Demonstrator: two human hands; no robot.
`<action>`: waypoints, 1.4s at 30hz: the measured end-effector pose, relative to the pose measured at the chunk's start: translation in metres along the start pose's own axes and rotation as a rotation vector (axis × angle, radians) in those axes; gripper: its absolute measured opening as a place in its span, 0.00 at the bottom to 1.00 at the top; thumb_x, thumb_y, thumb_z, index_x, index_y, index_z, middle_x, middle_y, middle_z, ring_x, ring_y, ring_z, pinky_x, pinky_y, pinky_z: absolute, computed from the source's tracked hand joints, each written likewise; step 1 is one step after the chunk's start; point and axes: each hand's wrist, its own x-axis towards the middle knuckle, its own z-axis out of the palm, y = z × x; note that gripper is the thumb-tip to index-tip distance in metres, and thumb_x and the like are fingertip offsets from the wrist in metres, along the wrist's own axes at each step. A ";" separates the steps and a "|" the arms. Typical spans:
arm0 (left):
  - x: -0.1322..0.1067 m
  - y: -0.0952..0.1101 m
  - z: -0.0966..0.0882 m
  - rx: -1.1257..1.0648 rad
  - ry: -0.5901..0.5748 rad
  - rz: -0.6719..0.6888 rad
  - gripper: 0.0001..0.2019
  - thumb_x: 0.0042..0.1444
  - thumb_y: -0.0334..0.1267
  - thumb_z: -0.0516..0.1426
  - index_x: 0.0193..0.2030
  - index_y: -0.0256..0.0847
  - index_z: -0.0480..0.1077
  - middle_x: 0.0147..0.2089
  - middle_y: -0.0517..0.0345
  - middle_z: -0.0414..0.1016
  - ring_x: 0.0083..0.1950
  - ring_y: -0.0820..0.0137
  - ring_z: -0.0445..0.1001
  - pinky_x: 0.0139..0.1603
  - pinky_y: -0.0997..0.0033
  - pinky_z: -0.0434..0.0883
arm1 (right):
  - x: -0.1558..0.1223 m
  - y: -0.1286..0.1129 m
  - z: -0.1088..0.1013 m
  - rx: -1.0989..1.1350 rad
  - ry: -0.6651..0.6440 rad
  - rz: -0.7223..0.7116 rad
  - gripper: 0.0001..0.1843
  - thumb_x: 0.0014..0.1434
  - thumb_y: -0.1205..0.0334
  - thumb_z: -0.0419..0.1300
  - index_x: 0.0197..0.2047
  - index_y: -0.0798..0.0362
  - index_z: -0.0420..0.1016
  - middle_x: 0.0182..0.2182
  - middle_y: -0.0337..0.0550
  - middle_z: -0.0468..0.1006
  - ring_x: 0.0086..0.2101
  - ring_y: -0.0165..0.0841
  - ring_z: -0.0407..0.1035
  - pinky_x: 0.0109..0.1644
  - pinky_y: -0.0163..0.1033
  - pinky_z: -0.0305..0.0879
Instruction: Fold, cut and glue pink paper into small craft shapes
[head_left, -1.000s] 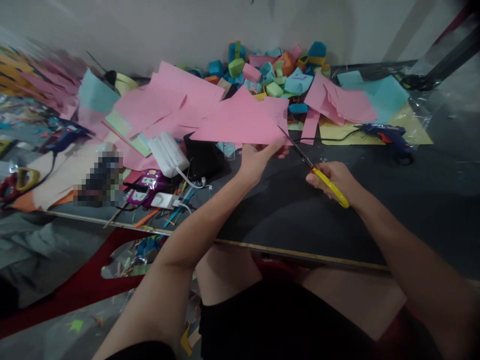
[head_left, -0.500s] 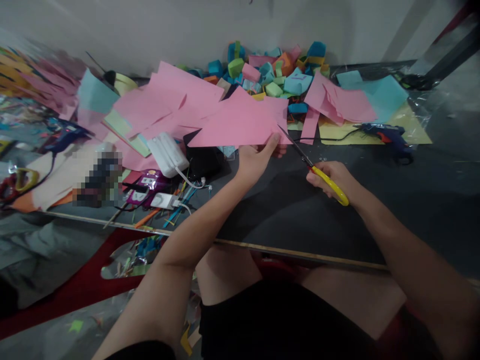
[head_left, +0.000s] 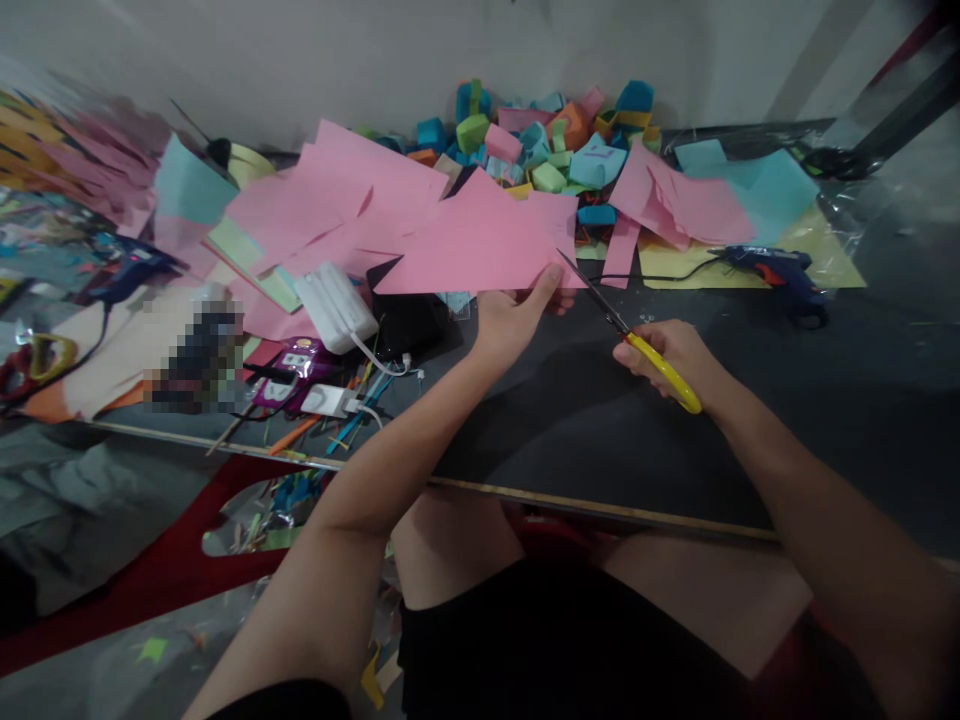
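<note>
A sheet of pink paper (head_left: 480,235) is pinched in my left hand (head_left: 517,315), thumb on top and fingers underneath, near its lower right edge. My right hand (head_left: 667,358) is closed around the yellow handle of a pair of scissors (head_left: 616,318). The blades point up and left, with their tips at the paper's right part, just beside my left thumb. More pink sheets (head_left: 337,200) lie behind and left of the held sheet. A narrow pink strip (head_left: 621,250) rests to the right of it.
Small folded paper pieces (head_left: 547,178) are heaped along the wall. At right lies a blue glue gun (head_left: 780,275) on yellow paper (head_left: 675,268); another glue gun (head_left: 135,265) is at left. A purple power strip (head_left: 300,370) and white adapter (head_left: 336,308) with cords sit left of my arm.
Almost nothing differs. The scissors and my right hand have shifted very slightly, while the left hand keeps the same hold on the pink paper.
</note>
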 end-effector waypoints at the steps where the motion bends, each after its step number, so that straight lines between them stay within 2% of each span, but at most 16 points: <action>1: 0.000 0.000 0.000 -0.004 -0.001 -0.002 0.15 0.55 0.48 0.68 0.28 0.37 0.78 0.28 0.55 0.82 0.26 0.73 0.79 0.33 0.72 0.80 | 0.000 0.001 0.000 0.000 0.001 0.006 0.40 0.47 0.17 0.56 0.20 0.50 0.62 0.16 0.36 0.59 0.18 0.24 0.51 0.22 0.36 0.41; 6: 0.000 0.001 0.000 -0.002 0.038 -0.070 0.13 0.54 0.45 0.69 0.29 0.37 0.78 0.27 0.56 0.81 0.29 0.71 0.81 0.34 0.72 0.79 | 0.000 0.002 0.002 0.008 0.007 0.026 0.40 0.47 0.18 0.57 0.20 0.51 0.64 0.16 0.37 0.60 0.18 0.25 0.52 0.22 0.36 0.43; 12: -0.001 0.003 0.001 -0.043 0.022 -0.042 0.09 0.58 0.39 0.66 0.29 0.37 0.78 0.27 0.56 0.81 0.27 0.73 0.79 0.34 0.71 0.78 | 0.000 -0.001 0.003 -0.009 0.006 0.022 0.40 0.48 0.18 0.55 0.19 0.51 0.63 0.15 0.36 0.58 0.18 0.25 0.50 0.23 0.36 0.43; 17: -0.001 0.006 0.001 -0.030 0.035 -0.064 0.10 0.55 0.42 0.68 0.30 0.37 0.77 0.28 0.55 0.81 0.29 0.70 0.80 0.36 0.68 0.79 | 0.000 -0.001 0.002 -0.014 0.019 0.017 0.39 0.48 0.19 0.57 0.20 0.51 0.65 0.15 0.36 0.58 0.18 0.25 0.51 0.23 0.37 0.42; 22: 0.001 0.002 -0.001 -0.041 0.037 0.008 0.10 0.54 0.40 0.68 0.27 0.38 0.77 0.25 0.57 0.79 0.26 0.73 0.77 0.31 0.71 0.78 | 0.001 -0.002 0.002 -0.005 0.038 0.027 0.40 0.48 0.19 0.58 0.20 0.52 0.67 0.15 0.37 0.59 0.18 0.25 0.52 0.23 0.37 0.42; 27: 0.008 -0.005 -0.006 -0.123 0.011 0.058 0.14 0.53 0.47 0.68 0.29 0.38 0.77 0.26 0.55 0.79 0.26 0.71 0.79 0.30 0.71 0.77 | -0.001 -0.005 0.002 0.005 0.060 0.026 0.40 0.47 0.18 0.58 0.19 0.51 0.68 0.13 0.37 0.58 0.17 0.26 0.52 0.22 0.37 0.43; 34: 0.012 -0.003 -0.005 -0.085 0.084 0.018 0.13 0.55 0.46 0.68 0.29 0.39 0.77 0.27 0.57 0.80 0.30 0.71 0.82 0.31 0.74 0.77 | -0.002 -0.010 0.000 -0.040 0.078 0.033 0.40 0.46 0.17 0.56 0.19 0.51 0.68 0.12 0.36 0.55 0.16 0.27 0.53 0.24 0.38 0.43; 42: 0.007 -0.002 -0.002 -0.071 0.092 0.034 0.16 0.53 0.49 0.69 0.30 0.36 0.78 0.26 0.57 0.80 0.30 0.71 0.83 0.32 0.75 0.78 | -0.003 -0.006 0.006 0.061 0.063 -0.002 0.39 0.44 0.19 0.60 0.22 0.51 0.66 0.15 0.35 0.59 0.18 0.26 0.54 0.23 0.36 0.46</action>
